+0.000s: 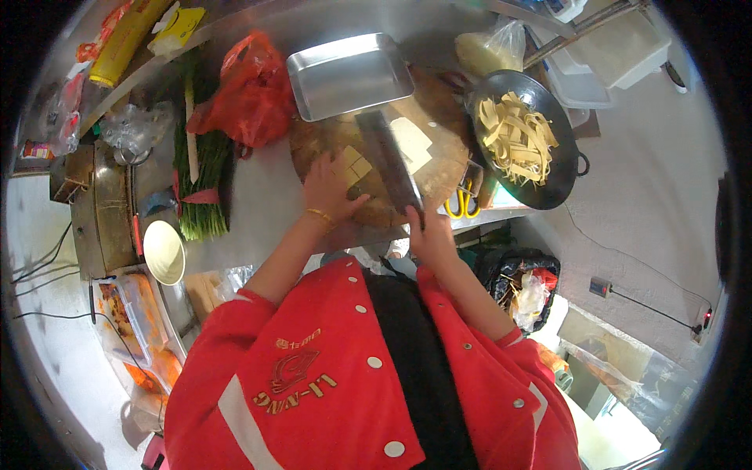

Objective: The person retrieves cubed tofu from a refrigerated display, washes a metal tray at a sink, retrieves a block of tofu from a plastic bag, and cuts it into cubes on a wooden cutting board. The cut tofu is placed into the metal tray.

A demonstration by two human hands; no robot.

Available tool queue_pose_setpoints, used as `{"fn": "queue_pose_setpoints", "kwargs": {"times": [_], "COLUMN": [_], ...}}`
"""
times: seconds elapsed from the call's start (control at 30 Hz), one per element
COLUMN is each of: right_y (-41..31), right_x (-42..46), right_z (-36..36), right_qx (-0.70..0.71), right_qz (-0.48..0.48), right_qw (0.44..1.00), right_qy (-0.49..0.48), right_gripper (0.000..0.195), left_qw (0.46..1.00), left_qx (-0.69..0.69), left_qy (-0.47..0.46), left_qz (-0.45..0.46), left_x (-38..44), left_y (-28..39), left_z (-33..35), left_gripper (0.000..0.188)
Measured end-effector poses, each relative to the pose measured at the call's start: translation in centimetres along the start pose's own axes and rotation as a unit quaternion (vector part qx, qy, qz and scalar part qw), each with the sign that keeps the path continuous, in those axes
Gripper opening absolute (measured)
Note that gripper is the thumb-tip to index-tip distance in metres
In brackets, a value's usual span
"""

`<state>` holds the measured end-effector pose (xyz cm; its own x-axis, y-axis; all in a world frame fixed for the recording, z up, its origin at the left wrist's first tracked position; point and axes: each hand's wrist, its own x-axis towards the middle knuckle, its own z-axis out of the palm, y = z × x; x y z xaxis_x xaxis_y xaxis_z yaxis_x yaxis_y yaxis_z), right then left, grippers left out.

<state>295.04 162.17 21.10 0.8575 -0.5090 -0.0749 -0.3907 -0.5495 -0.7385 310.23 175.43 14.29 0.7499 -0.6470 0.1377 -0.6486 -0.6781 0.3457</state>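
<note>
On a round wooden chopping block lie pale yellow, flat squares that look like tofu sheets. My right hand grips the handle of a cleaver, whose long dark blade slants up and left across the block. Right of the blade are uncut-looking pale squares, partly overlapping. To its left is a small group of cut pieces with visible cut lines. My left hand lies at the left edge of these pieces, thumb spread; its fingertips partly hide them.
A steel tray overlaps the block's far edge. On the right stands a black wok with wide yellowish strips. Yellow-handled scissors sit beside the block. Leftward are a red plastic bag, green stalks and a cream bowl.
</note>
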Motion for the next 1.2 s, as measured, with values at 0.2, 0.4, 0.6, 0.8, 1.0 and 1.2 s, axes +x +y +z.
{"fn": "queue_pose_setpoints", "kwargs": {"times": [0.2, 0.4, 0.6, 0.8, 1.0, 1.2], "right_y": [2.4, 5.2, 6.7, 6.6, 6.4, 7.0], "right_x": [-3.1, -6.0, -6.2, -6.0, -6.0, -5.5], "right_z": [-3.0, -3.7, -4.0, -3.6, -3.6, -3.8], "right_qx": [-0.024, -0.044, -0.037, -0.007, -0.031, -0.046], "right_qz": [0.041, 0.063, 0.062, 0.08, 0.076, 0.084], "right_qw": [0.998, 0.997, 0.997, 0.996, 0.997, 0.995], "right_qy": [0.03, 0.024, 0.018, 0.026, 0.009, 0.005], "right_gripper": [0.017, 0.015, 0.019, 0.02, 0.019, 0.02], "left_qw": [0.99, 0.983, 0.989, 0.977, 0.99, 0.982], "left_qx": [0.113, 0.146, 0.062, 0.187, 0.134, 0.12], "left_qy": [-0.07, -0.046, -0.081, 0.004, -0.034, -0.091], "left_qz": [0.04, 0.103, 0.112, 0.1, 0.004, 0.115], "left_x": [1.7, 2.0, 2.7, 1.1, 0.5, 2.1], "left_y": [0.6, -0.6, -1.5, 0.2, 0.2, -1.8], "left_z": [3.0, 4.5, 4.2, 1.5, 2.3, 1.9], "left_gripper": [0.05, 0.044, 0.041, 0.043, 0.046, 0.04]}}
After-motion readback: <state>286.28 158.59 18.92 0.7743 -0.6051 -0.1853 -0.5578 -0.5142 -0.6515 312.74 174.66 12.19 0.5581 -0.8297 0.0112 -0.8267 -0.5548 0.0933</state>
